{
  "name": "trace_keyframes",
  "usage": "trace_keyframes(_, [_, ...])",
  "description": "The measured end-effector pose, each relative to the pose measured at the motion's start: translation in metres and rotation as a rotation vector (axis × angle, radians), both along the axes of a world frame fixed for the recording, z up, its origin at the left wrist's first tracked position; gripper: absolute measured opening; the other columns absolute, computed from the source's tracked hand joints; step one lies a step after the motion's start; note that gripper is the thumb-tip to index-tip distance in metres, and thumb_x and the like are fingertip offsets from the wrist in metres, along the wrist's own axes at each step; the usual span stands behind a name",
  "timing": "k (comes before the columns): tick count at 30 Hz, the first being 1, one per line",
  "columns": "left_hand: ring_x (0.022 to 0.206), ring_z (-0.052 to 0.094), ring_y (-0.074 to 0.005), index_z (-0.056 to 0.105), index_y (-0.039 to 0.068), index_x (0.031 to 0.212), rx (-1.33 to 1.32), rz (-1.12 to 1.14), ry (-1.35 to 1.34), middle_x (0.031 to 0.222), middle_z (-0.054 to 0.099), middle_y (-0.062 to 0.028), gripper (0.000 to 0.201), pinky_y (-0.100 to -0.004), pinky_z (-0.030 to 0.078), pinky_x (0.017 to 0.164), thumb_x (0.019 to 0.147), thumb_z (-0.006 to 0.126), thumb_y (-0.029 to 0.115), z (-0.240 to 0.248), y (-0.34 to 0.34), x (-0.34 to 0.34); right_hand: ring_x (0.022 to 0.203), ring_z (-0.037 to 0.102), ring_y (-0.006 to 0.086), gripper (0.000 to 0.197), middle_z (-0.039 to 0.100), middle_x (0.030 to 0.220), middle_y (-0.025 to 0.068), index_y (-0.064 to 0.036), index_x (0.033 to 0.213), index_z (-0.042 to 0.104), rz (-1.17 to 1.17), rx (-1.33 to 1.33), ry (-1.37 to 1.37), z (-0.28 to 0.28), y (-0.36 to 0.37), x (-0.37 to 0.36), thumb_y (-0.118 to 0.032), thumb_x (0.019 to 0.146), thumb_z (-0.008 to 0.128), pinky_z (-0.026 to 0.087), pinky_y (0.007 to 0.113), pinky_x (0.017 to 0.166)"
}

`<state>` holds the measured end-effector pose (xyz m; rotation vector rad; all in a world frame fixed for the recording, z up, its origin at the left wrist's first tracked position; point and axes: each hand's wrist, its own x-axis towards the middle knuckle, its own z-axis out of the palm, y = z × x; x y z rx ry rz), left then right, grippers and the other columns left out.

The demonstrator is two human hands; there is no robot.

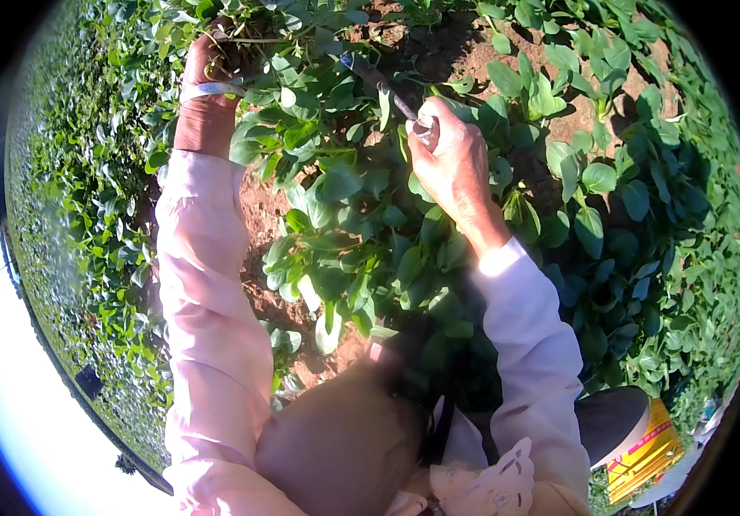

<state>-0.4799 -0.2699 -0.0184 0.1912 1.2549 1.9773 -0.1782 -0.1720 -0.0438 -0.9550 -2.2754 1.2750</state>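
At the upper left, my left hand (208, 58) reaches into the foliage, its fingers closed round thin plant stems (254, 40) and partly lost in shadow and leaves. A pale bangle (208, 90) circles that wrist. My right hand (454, 159) grips the short handle of a hand weeding tool (400, 103), right of my left hand. The tool's dark shaft slants up and left toward the plants, and its far end (360, 67) is partly covered by leaves. Broad-leaved green plants (336, 185) grow between my two forearms.
More leafy plants (589, 185) stand in brown soil (477, 60) to the right. Dense greenery (86, 198) spreads along the left. My knee (336, 430) is bent at the bottom. A yellow printed bag (645, 456) lies at the lower right beside whitish material (684, 473).
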Motion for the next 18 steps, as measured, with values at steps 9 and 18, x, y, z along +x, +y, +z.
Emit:
trace_keyframes(9, [0.085, 0.064, -0.0265, 0.06, 0.003, 0.104, -0.271, 0.09, 0.1, 0.097, 0.064, -0.0148, 0.026, -0.0426, 0.054, 0.07, 0.088, 0.058, 0.024, -0.002, -0.027, -0.004, 0.069, 0.065, 0.035, 0.016, 0.065, 0.07, 0.0161, -0.0051, 0.089, 0.053, 0.044, 0.177, -0.226, 0.001, 0.002, -0.03, -0.015, 0.082, 0.063, 0.05, 0.045, 0.06])
trace_keyframes(18, [0.082, 0.06, -0.0154, 0.062, 0.002, 0.11, -0.853, -0.165, 0.561, 0.097, 0.067, -0.0063, 0.033, -0.0283, 0.047, 0.076, 0.08, 0.069, 0.014, -0.055, -0.076, 0.035, 0.063, 0.062, 0.0369, 0.015, 0.059, 0.061, 0.0144, -0.0079, 0.084, 0.049, -0.066, 0.353, -0.123, 0.016, 0.023, -0.045, -0.009, 0.079, 0.062, 0.046, 0.046, 0.055])
